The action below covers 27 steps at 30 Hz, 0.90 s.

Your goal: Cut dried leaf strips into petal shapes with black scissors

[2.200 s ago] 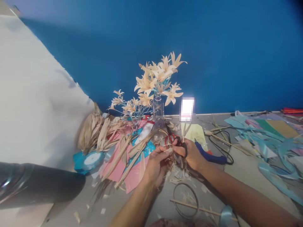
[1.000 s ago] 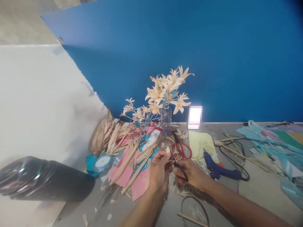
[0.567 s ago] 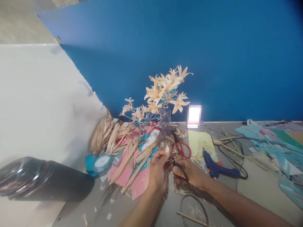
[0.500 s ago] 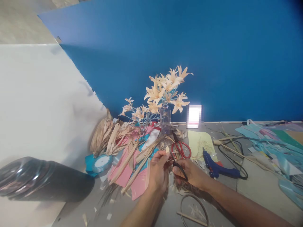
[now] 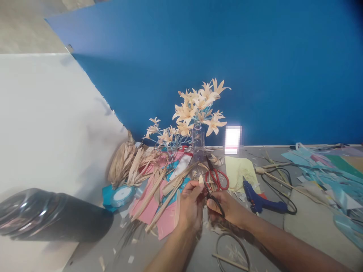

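Between thumb and fingers, my left hand (image 5: pixel 192 202) pinches a small pale piece of husk (image 5: pixel 201 180). My right hand (image 5: pixel 227 207) is closed around dark-handled scissors (image 5: pixel 214 202), whose blades point up beside that piece. Just behind my hands lie red-handled scissors (image 5: pixel 217 179). A clear bottle (image 5: pixel 198 143) holds several cream flowers (image 5: pixel 198 104), and smaller flowers (image 5: pixel 167 136) stand to its left. Long dry husk strips (image 5: pixel 159 194) lie over pink paper (image 5: pixel 141 209) left of my left hand.
A blue glue gun (image 5: pixel 263 202) and yellow paper (image 5: pixel 239 172) lie to the right. A ribbon roll (image 5: pixel 122 196) and a large dark cylinder (image 5: pixel 62 217) are at left. A wire ring (image 5: pixel 247 251) lies in front. Light-blue sheets (image 5: pixel 320 170) cover the far right.
The scissors' blades and the fingers of both hands have shifted very slightly. Both hands keep their hold, and everything else is unchanged.
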Each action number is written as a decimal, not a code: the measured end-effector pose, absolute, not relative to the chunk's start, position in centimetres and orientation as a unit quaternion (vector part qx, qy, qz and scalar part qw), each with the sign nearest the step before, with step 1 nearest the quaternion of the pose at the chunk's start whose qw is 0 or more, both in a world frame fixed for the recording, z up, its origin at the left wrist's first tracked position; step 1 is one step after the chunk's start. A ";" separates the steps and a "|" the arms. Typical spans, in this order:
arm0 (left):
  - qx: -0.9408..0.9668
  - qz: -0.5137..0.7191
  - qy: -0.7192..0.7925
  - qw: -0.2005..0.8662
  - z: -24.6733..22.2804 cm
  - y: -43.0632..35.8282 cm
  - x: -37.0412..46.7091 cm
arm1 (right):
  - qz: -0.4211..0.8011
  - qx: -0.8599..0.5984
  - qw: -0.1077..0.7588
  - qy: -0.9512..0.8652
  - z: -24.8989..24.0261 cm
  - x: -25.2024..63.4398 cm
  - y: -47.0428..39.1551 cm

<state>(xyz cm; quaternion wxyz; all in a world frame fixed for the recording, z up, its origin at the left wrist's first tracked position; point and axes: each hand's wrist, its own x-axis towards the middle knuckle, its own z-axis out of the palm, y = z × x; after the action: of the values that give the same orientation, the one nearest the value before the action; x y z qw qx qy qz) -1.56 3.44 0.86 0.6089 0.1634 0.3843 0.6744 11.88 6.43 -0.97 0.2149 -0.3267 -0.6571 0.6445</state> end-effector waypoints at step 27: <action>0.231 0.611 0.422 0.628 1.8 3.4 -2.2 | 0.677 -0.375 0.348 -0.530 0.9 12.6 7.9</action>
<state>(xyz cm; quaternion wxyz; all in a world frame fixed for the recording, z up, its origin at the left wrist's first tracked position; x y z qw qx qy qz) -2.21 3.40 1.80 0.6282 0.2314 0.4220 0.6113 12.61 7.93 0.91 0.3480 -0.3747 -0.5296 0.6768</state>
